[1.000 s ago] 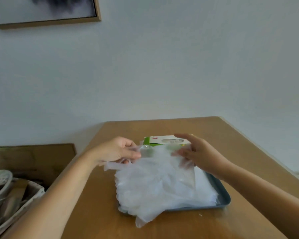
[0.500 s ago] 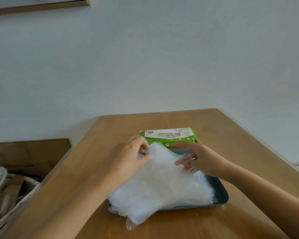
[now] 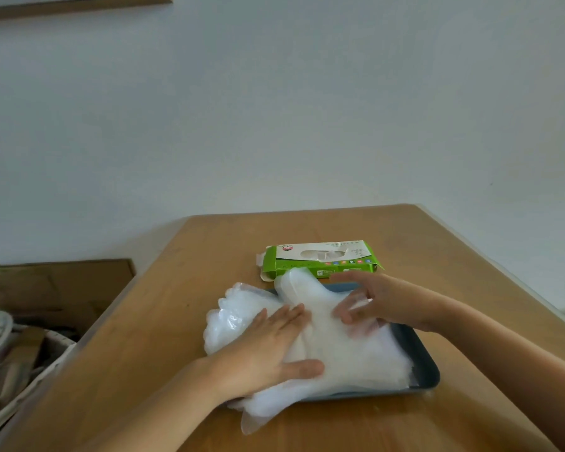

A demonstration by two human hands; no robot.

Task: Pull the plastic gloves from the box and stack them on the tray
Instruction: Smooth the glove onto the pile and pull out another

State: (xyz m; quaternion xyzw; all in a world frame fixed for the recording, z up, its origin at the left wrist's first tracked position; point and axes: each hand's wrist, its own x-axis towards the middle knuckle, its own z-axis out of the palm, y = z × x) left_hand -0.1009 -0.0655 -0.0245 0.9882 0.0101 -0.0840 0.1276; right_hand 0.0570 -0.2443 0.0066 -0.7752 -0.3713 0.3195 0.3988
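A heap of clear plastic gloves (image 3: 349,350) lies on the dark blue-grey tray (image 3: 421,360) and spills over its left and front edges. My left hand (image 3: 268,347) lies flat on the left part of the heap, fingers straight, pressing it down. My right hand (image 3: 372,298) rests on the top of the heap with fingers spread and slightly bent, touching the uppermost glove. Behind the tray lies the green and white glove box (image 3: 320,259), its left end flap open.
The tray and box sit on a brown wooden table (image 3: 183,321) against a white wall. To the left, below the table edge, stands a basket (image 3: 23,370) with kitchen items and a cardboard piece (image 3: 56,288).
Both hands lowered the glove they held above the box onto the heap. My left hand went from pinching the glove to lying flat on the pile. The right hand released its pinch too.
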